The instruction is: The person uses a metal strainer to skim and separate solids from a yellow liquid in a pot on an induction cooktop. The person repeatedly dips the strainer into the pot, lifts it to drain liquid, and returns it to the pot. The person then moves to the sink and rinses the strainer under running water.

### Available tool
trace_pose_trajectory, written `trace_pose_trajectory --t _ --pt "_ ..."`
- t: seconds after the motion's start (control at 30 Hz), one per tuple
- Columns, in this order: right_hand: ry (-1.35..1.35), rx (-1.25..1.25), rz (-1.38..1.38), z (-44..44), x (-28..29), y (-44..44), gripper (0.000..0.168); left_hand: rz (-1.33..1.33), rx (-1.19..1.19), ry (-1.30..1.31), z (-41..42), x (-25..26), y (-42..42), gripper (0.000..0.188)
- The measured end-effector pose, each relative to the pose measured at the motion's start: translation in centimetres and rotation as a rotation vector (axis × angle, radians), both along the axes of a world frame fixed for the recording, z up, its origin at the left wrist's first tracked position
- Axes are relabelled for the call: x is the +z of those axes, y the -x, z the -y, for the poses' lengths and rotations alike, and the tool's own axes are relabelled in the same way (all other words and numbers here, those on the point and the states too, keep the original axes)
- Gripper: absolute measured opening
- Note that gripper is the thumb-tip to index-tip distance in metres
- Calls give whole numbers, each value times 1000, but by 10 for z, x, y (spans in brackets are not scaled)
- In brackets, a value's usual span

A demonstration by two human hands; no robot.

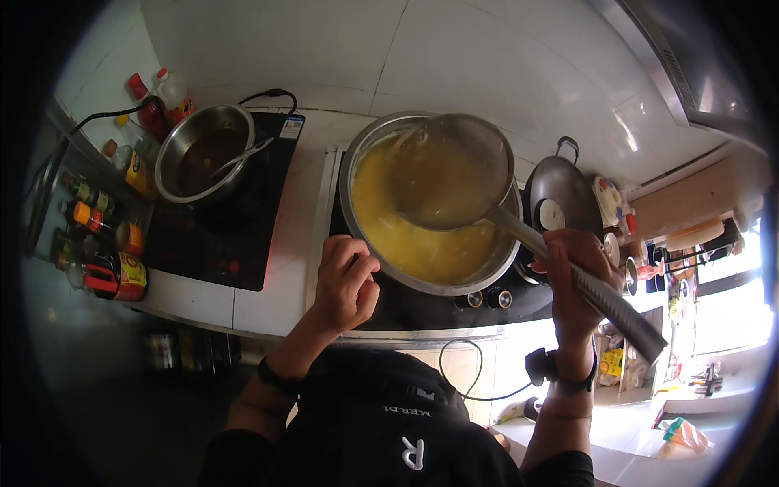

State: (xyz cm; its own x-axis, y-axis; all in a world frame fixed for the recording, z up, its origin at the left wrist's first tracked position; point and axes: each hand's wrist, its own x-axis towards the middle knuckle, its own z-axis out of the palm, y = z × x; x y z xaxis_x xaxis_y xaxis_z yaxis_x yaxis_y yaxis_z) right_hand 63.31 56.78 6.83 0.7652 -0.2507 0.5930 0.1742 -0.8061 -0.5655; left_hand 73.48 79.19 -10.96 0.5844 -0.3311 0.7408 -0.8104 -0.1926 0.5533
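Observation:
A large metal pot (429, 289) on the black cooktop holds a yellow liquid. My right hand (578, 277) grips the dark ribbed handle of a round fine-mesh skimmer (453, 170), whose head lies over the pot's opening; whether its mesh touches the liquid I cannot tell. My left hand (350, 283), fingers curled, is at the pot's lower left rim. Its fingertips are partly hidden, so a hold on the rim or a small item cannot be made out. Dark wristbands circle both wrists.
On the left, a metal bowl (173, 161) with dark liquid and a spoon (243, 157) stands on a black induction hob (243, 243). Sauce bottles (91, 216) and a red-handled jug (131, 277) line the left edge. A dark wok (569, 189) stands right of the pot. Two knobs (487, 299) front the cooktop.

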Motion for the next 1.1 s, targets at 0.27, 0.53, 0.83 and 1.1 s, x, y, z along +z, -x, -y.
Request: trace_pose_trajectory --t 0.27,0.53,0.83,1.1 --pt "528 136 126 -7 23 13 11 -5 -1 -1 1 -1 -1 23" --pt "401 -154 277 13 37 33 26 -16 2 5 2 -3 -1 23" --pt "-695 -444 297 47 22 34 42 19 8 -14 3 2 -4 23" --pt "-644 -219 246 26 -18 64 37 28 17 -74 -2 -1 1 20"
